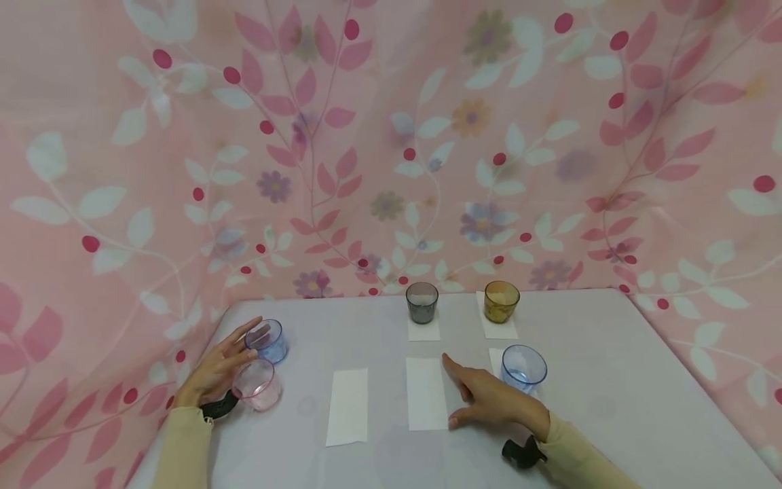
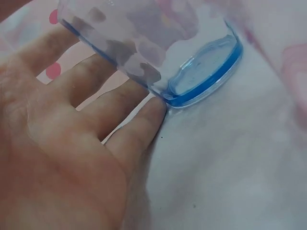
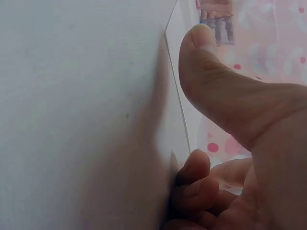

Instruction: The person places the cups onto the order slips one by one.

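At the left of the table my left hand point(image 1: 215, 369) reaches round the outer side of a clear blue glass point(image 1: 274, 348). In the left wrist view its fingers point(image 2: 127, 108) lie fairly straight along the glass, the little finger at its base. Nearer my wrist stands a clear pink glass point(image 1: 264, 395). My right hand point(image 1: 491, 402) is low over the table beside a white paper strip point(image 1: 425, 395), holding nothing. Its index finger points forward and the thumb is spread away; the other fingers are loosely bent. Just behind it, a second blue glass point(image 1: 524, 368) stands on paper.
At the back edge a grey glass point(image 1: 422, 307) and an amber glass point(image 1: 501, 305) each stand on white paper. Another white paper strip point(image 1: 348, 407) lies left of the middle one. A pink floral cloth point(image 1: 366, 136) hangs behind the table.
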